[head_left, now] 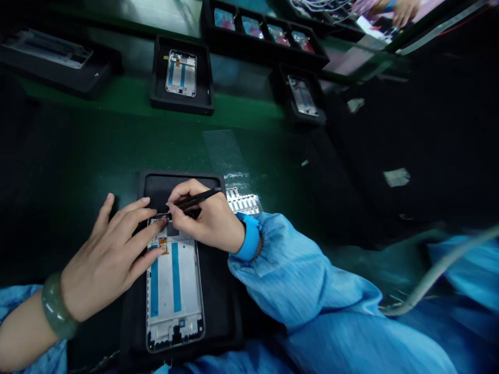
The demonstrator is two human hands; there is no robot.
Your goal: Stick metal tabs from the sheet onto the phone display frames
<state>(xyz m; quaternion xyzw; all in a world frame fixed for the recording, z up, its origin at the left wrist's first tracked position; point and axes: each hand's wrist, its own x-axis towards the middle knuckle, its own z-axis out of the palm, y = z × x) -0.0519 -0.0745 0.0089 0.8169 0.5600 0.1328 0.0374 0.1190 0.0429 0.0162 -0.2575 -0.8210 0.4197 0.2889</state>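
Observation:
A phone frame (166,280) with two blue strips lies in a black tray (230,311) in front of me. My left hand (120,239) rests on the frame's upper left part with fingers spread, its fingertips near the top edge. Black tweezers (200,198) are pinched in my right hand (212,221), and their tips point at the frame's top edge, where my fingers hide them. Beside the tray, right of my right hand, a clear sheet (228,156) carries rows of small silvery pieces (245,201).
Along the far side stand black trays with more phone frames (181,72) (303,96) (50,49). A black divided box (265,44) holds several bagged parts. At the top right is another person's hand (405,10). A grey cable (440,270) crosses at right.

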